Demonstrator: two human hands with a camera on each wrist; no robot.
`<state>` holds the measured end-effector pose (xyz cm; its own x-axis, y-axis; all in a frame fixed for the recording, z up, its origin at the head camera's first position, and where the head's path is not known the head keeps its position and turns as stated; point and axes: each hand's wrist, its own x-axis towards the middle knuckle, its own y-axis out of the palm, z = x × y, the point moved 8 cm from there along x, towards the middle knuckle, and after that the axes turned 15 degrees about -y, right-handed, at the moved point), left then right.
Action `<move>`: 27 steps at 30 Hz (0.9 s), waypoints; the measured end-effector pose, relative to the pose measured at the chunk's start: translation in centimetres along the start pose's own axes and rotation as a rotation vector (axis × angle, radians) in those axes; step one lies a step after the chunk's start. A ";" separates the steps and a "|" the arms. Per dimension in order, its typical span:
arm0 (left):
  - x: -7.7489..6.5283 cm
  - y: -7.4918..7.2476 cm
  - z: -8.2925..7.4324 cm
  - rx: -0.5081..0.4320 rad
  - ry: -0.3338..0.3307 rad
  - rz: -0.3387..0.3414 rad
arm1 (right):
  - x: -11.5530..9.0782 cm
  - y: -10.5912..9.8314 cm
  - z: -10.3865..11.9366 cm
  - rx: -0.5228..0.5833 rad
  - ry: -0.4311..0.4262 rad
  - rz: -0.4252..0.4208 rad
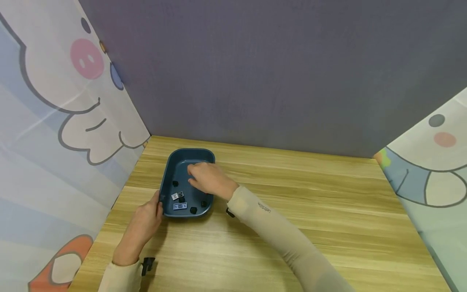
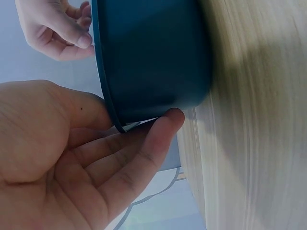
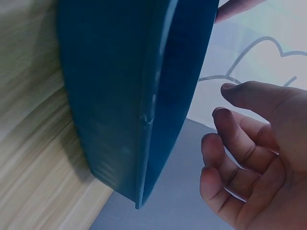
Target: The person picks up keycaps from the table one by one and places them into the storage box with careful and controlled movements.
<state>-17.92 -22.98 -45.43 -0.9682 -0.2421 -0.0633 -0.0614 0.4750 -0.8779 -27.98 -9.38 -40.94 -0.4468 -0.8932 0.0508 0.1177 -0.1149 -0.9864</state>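
A dark blue rectangular tub (image 1: pixel 187 154) stands at the left of the wooden table. At its near left corner, my left hand (image 1: pixel 147 213) grips the rim, the thumb at the edge and the fingers along the outer wall (image 2: pixel 158 67). Over the tub's right side hovers my right hand (image 1: pixel 209 178), its fingers loosely bent with nothing between them in the right wrist view. Inside lie several small black pieces (image 1: pixel 193 210), a small white printed piece (image 1: pixel 174 196) and a pale blue printed rectangle (image 1: pixel 180 206), mostly toward the near end.
The wood-grain table (image 1: pixel 292 211) reaches far to the right of the tub. A grey panel (image 1: pixel 255 73) rises along its back edge. Cartoon-printed sheets (image 1: pixel 47 121) hang at the left and right sides. Black wrist mounts (image 1: pixel 147 265) stick out from the sleeves.
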 end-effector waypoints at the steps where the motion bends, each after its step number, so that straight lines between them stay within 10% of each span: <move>1: 0.0 0.0 0.0 0.000 0.001 -0.002 | -0.2 0.0 0.0 -0.003 -0.002 -0.001; 27: 0.2 0.4 0.0 0.007 0.014 -0.008 | -6.1 -0.5 -1.7 0.096 0.073 -0.116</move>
<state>-18.13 -22.79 -45.82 -0.9710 -0.2338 -0.0499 -0.0671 0.4668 -0.8818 -26.77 -3.11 -41.03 -0.5254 -0.8378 0.1486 0.1437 -0.2594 -0.9550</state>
